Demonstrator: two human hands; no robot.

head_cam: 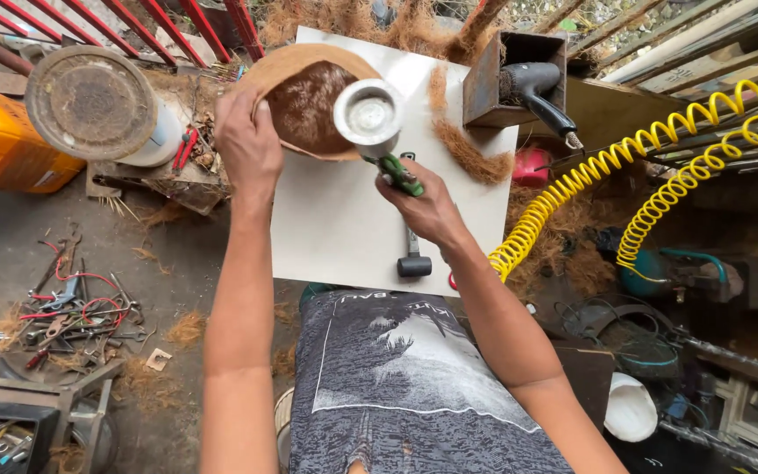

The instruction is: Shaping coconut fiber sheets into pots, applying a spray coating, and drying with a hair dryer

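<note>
Your left hand (248,140) rests on the left rim of the coir bowl (309,101), with the fingers bent over its edge and pressed close together. The bowl lies at the far end of the white board (335,219), tilted toward you, so you see its brown fibrous inside. Your right hand (427,206) is closed around the green handle (399,174) of a metal cup (368,114); the fingers wrap it tightly. The cup is held over the right part of the bowl, its open mouth facing up at you. A black mallet (413,256) lies on the board just under your right wrist. A strip of loose fibre (467,149) lies right of the bowl. A yellow coiled hose (625,175) hangs well apart on your right.
</note>
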